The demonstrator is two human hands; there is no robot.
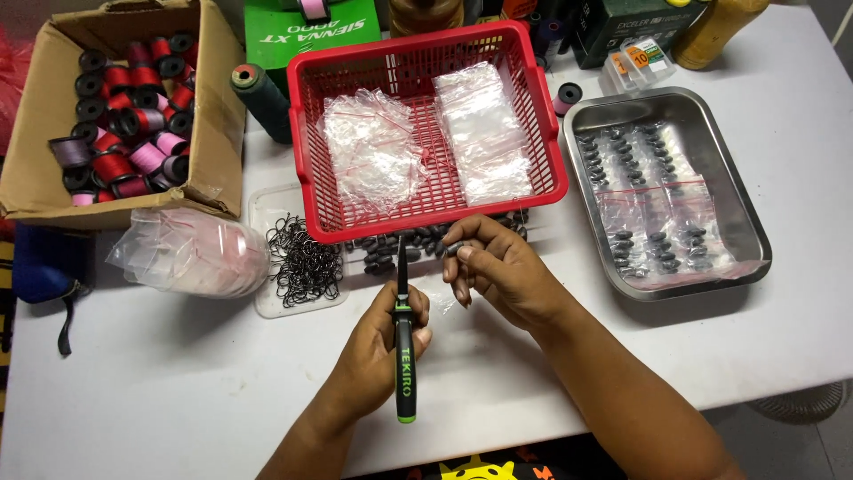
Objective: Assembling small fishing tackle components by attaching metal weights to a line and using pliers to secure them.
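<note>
Left hand (378, 342): clenched round the black-and-green handles of the pliers (402, 342); nose points away from the person, up toward the basket.
Right hand (502, 267): fingers curled, tips pinching a small dark sinker (451, 250) just right of the plier nose.
Sinkers (391, 249): loose dark pile on the table, just under the basket's near edge, ahead of both hands.
Hooks (302, 260): black tangle in a clear tray, left of the pile.
Basket (306, 156): red, holds clear bags.
Steel tray (755, 236): right, holds bagged sinkers.
Box (218, 133): cardboard, far left, full of thread spools.
Table (178, 391): white.
</note>
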